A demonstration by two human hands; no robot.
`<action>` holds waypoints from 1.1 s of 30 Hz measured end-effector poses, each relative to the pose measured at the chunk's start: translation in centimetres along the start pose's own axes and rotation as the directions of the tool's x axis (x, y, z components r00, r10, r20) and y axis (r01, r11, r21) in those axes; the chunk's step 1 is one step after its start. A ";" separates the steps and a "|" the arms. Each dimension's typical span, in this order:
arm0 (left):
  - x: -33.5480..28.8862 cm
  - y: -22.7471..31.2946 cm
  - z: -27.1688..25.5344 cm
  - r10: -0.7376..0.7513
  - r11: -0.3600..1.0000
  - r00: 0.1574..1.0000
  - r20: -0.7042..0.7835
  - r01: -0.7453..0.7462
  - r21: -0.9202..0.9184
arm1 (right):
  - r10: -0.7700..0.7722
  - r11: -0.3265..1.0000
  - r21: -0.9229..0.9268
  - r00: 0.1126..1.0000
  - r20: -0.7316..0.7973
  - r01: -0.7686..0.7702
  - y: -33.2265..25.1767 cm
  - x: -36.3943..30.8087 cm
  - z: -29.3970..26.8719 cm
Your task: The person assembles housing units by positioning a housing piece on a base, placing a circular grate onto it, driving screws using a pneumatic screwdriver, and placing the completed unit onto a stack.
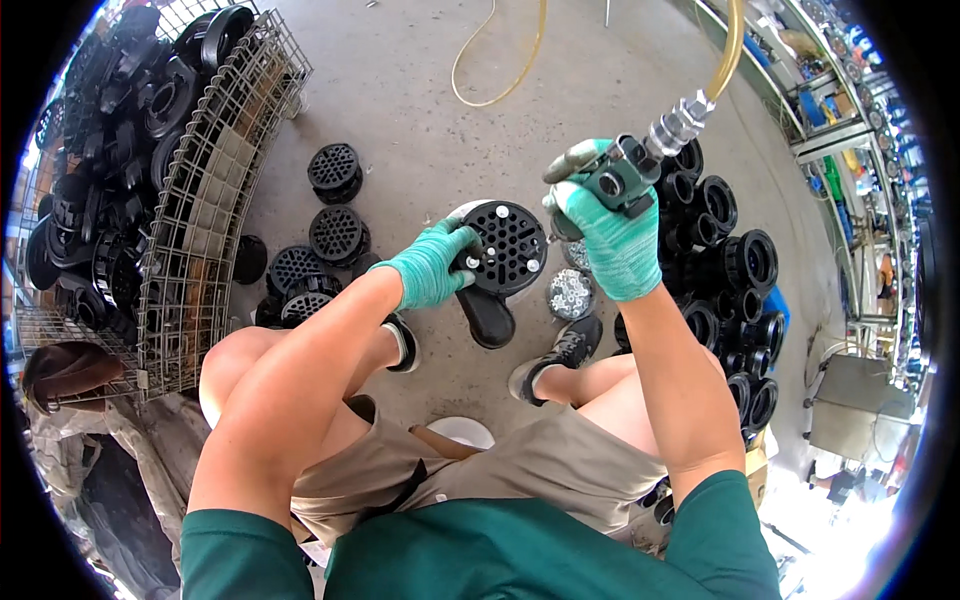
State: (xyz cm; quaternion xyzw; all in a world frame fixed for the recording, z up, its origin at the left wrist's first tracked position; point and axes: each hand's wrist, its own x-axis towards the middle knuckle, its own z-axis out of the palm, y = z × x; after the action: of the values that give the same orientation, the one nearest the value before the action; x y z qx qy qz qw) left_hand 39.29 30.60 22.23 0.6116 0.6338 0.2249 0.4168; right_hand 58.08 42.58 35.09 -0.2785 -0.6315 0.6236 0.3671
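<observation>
My left hand [437, 264], in a green work glove, grips the left edge of a black round perforated plastic part [510, 240]. Several light-coloured fastener heads show on its face, and a black rounded arm [488, 318] sticks out below it toward me. In my gloved right hand [612, 235] is a dark air-powered tool [622, 178], held to the right of the part and apart from it. A metal coupling [680, 125] joins the tool to a yellowish air hose [730, 45]. Close to the part stands a round container of small metal fasteners [571, 293]. The tool's working tip is hidden.
Several black perforated round parts [338, 232] stand on the floor at left, beside a wire cage [210, 160] heaped with black parts. Black ring-shaped fittings [750, 262] are piled at right. A hose loop [490, 100] lies ahead; shelving [835, 140] lines the far right.
</observation>
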 end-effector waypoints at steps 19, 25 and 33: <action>0.4 -0.1 0.4 0.004 0.998 1.000 0.019 -0.003 -0.058 | 0.008 0.999 0.031 0.996 0.086 -0.011 3.0 -2.1 -1.3; 0.5 -0.5 0.6 0.039 0.999 0.999 -0.010 -0.039 0.018 | 0.042 0.997 0.062 0.995 0.093 -0.048 2.7 -2.0 -1.7; 0.5 -0.2 0.0 0.016 1.000 1.000 0.010 -0.016 -0.021 | 0.014 0.990 0.138 0.998 0.068 -0.024 0.8 -1.6 0.3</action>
State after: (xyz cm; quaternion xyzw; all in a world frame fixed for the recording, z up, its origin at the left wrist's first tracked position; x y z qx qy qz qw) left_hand 39.19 31.08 21.93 0.6134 0.6243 0.2315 0.4246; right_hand 58.72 41.16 34.08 -0.2374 -0.5959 0.6783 0.3583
